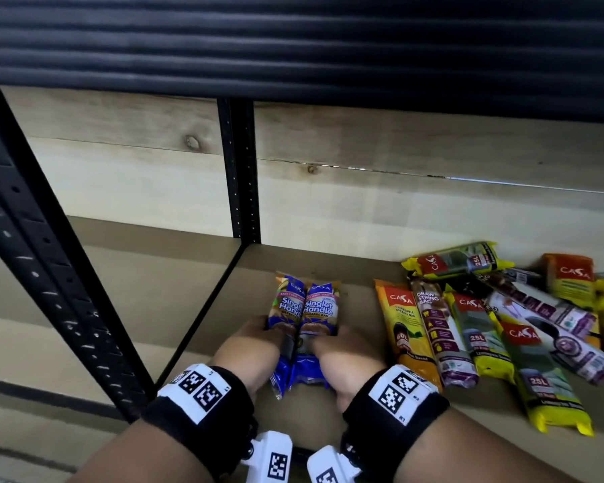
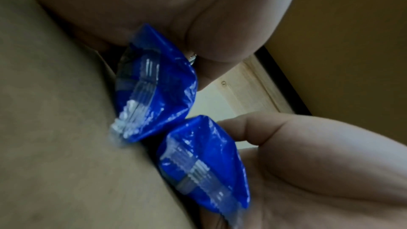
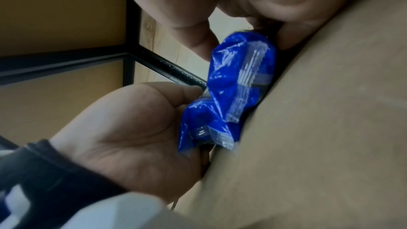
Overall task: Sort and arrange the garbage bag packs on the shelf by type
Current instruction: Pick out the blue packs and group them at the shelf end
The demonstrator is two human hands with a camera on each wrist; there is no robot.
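Observation:
Two blue "Singlet Handle" packs lie side by side, lengthwise, on the brown shelf board (image 1: 360,270). My left hand (image 1: 255,343) grips the left pack (image 1: 288,305) from its outer side, thumb across its top. On the other side my right hand (image 1: 346,357) grips the right pack (image 1: 319,306) the same way. The left wrist view shows both crimped blue ends (image 2: 154,84) (image 2: 204,163) between the two hands. In the right wrist view the blue ends (image 3: 237,84) are crumpled against the shelf.
A loose heap of other packs lies to the right: an orange one (image 1: 403,322), a drawstring one (image 1: 440,329), several yellow-green 25L ones (image 1: 544,371). A black post (image 1: 239,169) stands behind, another (image 1: 49,256) at the left front. The upper shelf (image 1: 293,47) overhangs.

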